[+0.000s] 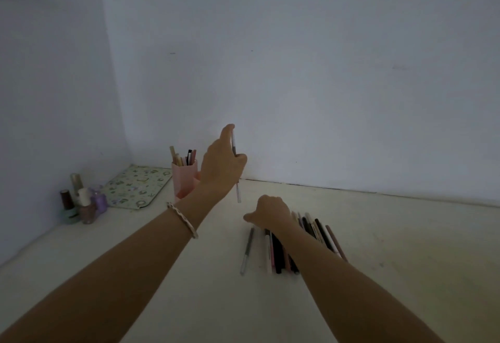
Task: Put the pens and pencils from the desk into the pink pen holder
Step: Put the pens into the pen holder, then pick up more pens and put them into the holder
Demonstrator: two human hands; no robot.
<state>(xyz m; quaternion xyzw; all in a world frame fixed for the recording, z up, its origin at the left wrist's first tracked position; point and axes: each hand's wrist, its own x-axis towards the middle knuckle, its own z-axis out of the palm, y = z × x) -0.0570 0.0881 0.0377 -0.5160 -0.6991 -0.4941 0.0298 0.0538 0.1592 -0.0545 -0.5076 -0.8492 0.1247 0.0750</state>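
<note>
While a clear pen (pixel 235 169) is pinched near-upright in the left hand (pixel 223 165), its long axis is seen running almost vertically, the lower tip hanging just above the desk (pixel 378 234). The grip of the left hand is closed on the pen barrel between thumb and fingers. The pink pen holder (pixel 184 179) is located just beside and to the left of that hand, near the back wall (pixel 297 72), and several pens are already standing in it. The coming move is judged to turn on this relation: the pen must be carried leftward and raised so that its lower tip clears the holder's rim, then lowered along its own axis.

The right hand (pixel 270 211) is placed palm-down over the row of pens and pencils (pixel 311 234) lying side by side on the desk. Its fingers are curled, but whether anything is clasped cannot be told, since the fingertips are hidden. One grey pen (pixel 247 250) lies slightly apart at the left of the row.

Open room is noted between hand and holder. A patterned board (pixel 135 187) and nail polish bottles (pixel 81 202) stand further left, clear of the likely path. The left hand is the nearer to the holder.
</note>
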